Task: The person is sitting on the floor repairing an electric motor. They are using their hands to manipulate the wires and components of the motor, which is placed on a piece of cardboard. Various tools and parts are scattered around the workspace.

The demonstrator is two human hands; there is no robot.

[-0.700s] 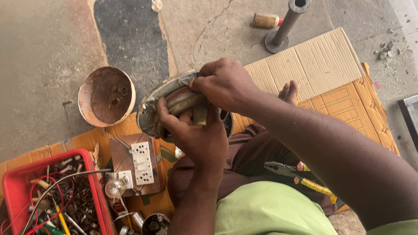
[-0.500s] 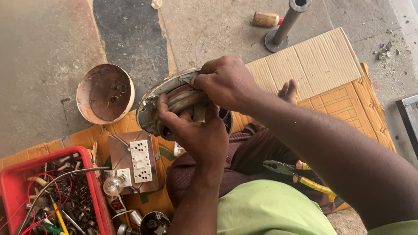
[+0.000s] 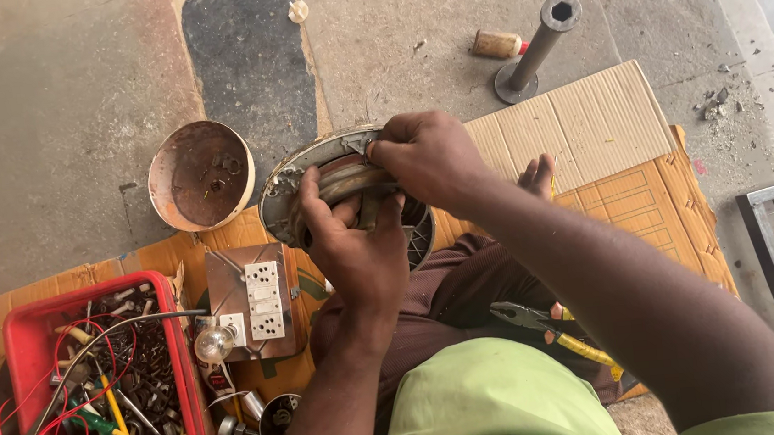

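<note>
A round metal fan motor housing [image 3: 285, 190] with a winding inside stands tilted in front of me over my lap. My left hand [image 3: 353, 248] grips its near side, fingers curled over the inner part. My right hand [image 3: 426, 157] is closed on its upper rim from the right. Part of the housing is hidden behind both hands.
A rusty round metal bowl [image 3: 201, 175] lies at the left. A switch-and-socket board with a bulb [image 3: 251, 302] sits beside a red tray [image 3: 19, 338] of wires, screws and screwdrivers. Pliers [image 3: 543, 325] rest by my leg. A metal pipe stand [image 3: 535, 49] and cardboard [image 3: 582, 124] lie beyond.
Both hands have shifted slightly on the housing, which sits a little lower and nearer. The view has tilted a bit; nothing was let go.
</note>
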